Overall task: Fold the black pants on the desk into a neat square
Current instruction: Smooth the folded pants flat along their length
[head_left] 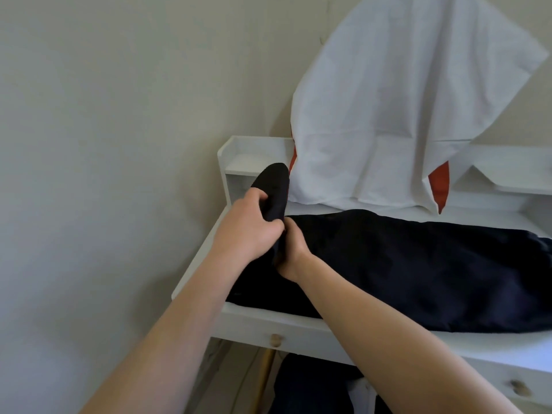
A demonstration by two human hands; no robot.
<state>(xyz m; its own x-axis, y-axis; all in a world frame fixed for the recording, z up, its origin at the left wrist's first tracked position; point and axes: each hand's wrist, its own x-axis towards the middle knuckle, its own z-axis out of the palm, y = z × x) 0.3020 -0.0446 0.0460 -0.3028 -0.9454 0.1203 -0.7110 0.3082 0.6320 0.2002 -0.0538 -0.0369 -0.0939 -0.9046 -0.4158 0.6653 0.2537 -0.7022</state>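
Note:
The black pants [418,264] lie stretched across the white desk [248,321], running from the left end off to the right edge of view. At the left end my left hand [248,228] grips a raised black flap of the pants that sticks up toward the desk's back shelf. Right beside it, my right hand [291,249] pinches the cloth at the same end, fingers tucked into the fabric. The two hands nearly touch each other.
A white cloth [403,115] with red-orange trim hangs over the desk's raised back shelf [254,150]. A pale wall stands close on the left. Two drawer knobs [276,339] show on the front, and dark fabric lies below the desk.

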